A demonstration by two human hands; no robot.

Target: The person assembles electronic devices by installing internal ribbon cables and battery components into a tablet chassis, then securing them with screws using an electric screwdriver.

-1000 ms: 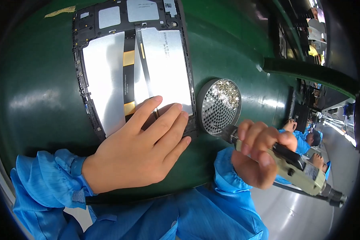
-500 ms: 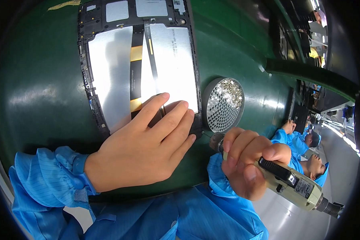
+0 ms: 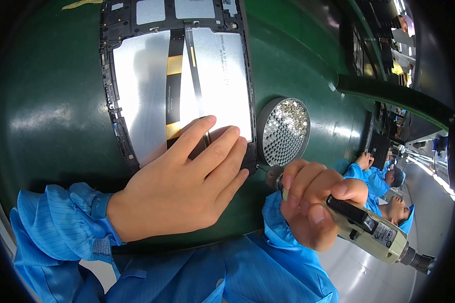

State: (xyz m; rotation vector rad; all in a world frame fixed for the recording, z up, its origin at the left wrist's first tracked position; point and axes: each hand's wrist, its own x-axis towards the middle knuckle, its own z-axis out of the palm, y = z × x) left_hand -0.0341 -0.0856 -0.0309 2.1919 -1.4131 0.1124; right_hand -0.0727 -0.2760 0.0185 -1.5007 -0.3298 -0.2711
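Beige casing fills the right hand [image 3: 313,202], whose fingers are curled firmly round an electric screwdriver [image 3: 371,230], its black lever [image 3: 350,213] facing up and a ribbed dark cord end [image 3: 417,261] trailing off to the lower right. From its knurled collar [image 3: 274,178] a thin bit points at the lower right corner of a flat tablet-like device [image 3: 187,86]; whether it touches there I cannot tell. The left hand [image 3: 169,187] grasps nothing: it lies palm down with fingers slightly spread across the device's lower part. The device rests on the green tabletop [image 3: 40,111], ahead of the person, its black frame [image 3: 108,91] enclosing bright silver panels, with a black ribbon [image 3: 173,93] bearing gold patches running between them. Just beside its right edge stands a round grey dish [image 3: 261,135] with a pitted floor, small shiny screws [image 3: 294,113] heaped toward its far side. A yellowish strip [image 3: 82,4] lies near the top left, a dark curved bar [image 3: 394,95] crosses at the right, and beyond it sit co-workers in blue [image 3: 374,189]
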